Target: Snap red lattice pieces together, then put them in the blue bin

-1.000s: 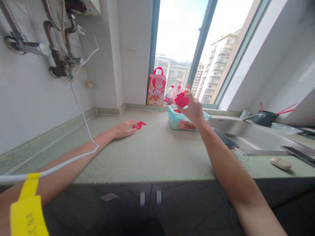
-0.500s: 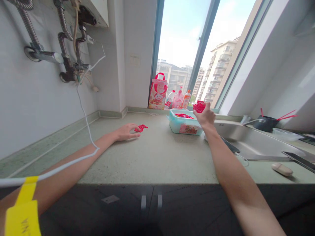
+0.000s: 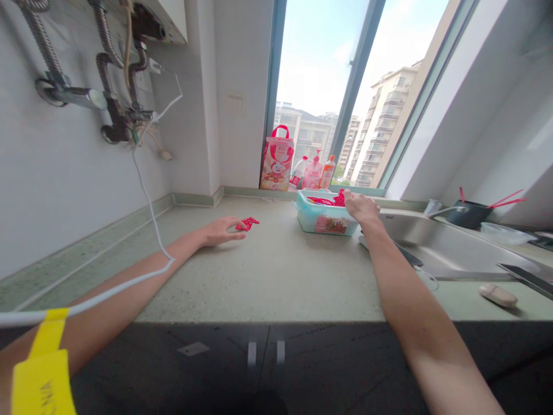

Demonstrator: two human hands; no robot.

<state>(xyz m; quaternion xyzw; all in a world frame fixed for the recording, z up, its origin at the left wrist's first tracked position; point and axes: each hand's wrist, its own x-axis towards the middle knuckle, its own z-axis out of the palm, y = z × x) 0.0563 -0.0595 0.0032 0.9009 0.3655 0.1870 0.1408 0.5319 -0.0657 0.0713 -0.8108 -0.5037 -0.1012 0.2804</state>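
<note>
On the counter at the left, my left hand (image 3: pixel 221 231) rests with thumb and fingers curved around the near end of a small red openwork piece (image 3: pixel 249 223). Its exact kind is too small to make out. My right hand (image 3: pixel 362 206) is at the right rim of a light-blue plastic tub (image 3: pixel 306 220). Its fingertips pinch another red openwork piece (image 3: pixel 340 198), held low over the tub's opening. More red pieces (image 3: pixel 317 200) show inside, with a little blue and yellow among them. A picture label is on the tub's front.
Right of the tub is a steel sink (image 3: pixel 436 248), with a dark phone-like object (image 3: pixel 408 254) at its near left edge. A pale oval object (image 3: pixel 497 295) lies at the front right. Bottles (image 3: pixel 314 173) and a pink bag (image 3: pixel 277 164) stand by the window. A white cable (image 3: pixel 149 199) crosses my left forearm.
My right hand has come down from above the tub to its rim, bringing the red piece to the opening. My left hand and its red piece have stayed in place.
</note>
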